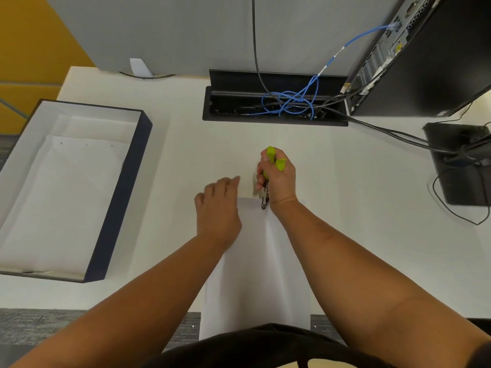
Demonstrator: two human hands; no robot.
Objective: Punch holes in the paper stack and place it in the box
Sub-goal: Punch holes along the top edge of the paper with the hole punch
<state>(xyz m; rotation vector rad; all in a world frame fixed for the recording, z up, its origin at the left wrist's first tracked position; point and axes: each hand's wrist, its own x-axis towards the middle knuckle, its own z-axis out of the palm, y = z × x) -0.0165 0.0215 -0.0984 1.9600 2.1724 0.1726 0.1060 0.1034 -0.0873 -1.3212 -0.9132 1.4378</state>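
Observation:
A white paper stack (260, 266) lies lengthwise on the desk in front of me, its near end hanging over the desk edge. My right hand (279, 179) is closed around a hand-held hole punch (273, 160) with lime-green handles; its metal jaws sit on the far edge of the stack. My left hand (219, 205) rests flat on the stack's far left corner, fingers together. An open dark blue box (119, 195) stands at the left, with punched white sheets (63, 187) lying inside it.
A black cable tray (273, 106) with blue and black cables is recessed at the back of the desk. A black computer tower (425, 57) and a monitor stand (462, 166) with trailing wires occupy the right. A grey partition (186, 30) runs behind.

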